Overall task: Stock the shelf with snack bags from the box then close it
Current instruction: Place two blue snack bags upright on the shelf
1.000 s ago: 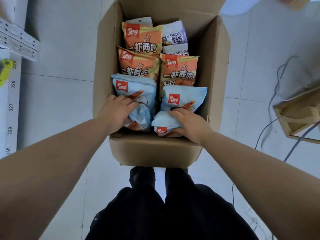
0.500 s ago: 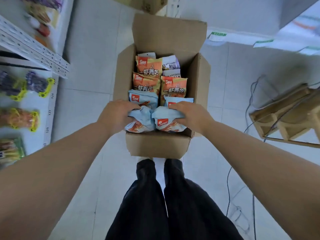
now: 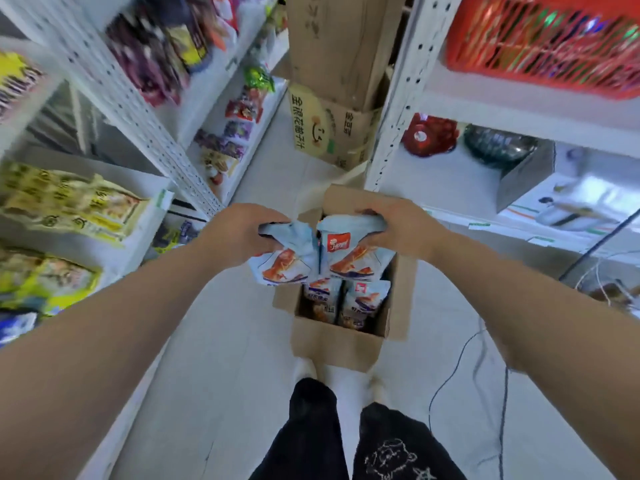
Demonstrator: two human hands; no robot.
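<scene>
A: Which step is going on?
B: Lifting out. The left hand [image 3: 239, 233] is clamping curled fingers round a snack bag [image 3: 287, 263], and the right hand [image 3: 401, 226] is doing likewise with a second bag [image 3: 349, 252], mid-frame above the box [image 3: 332, 344].
A: Next?
B: Probably turning toward the shelf [image 3: 152, 220], left of frame.

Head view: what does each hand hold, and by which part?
The left hand grips a light blue plastic snack bag by its crumpled top; the right hand grips a second such bag likewise.

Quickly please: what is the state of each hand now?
Left hand: closed, gripping a light blue snack bag by its top.
Right hand: closed, gripping a second light blue bag by its top.
</scene>
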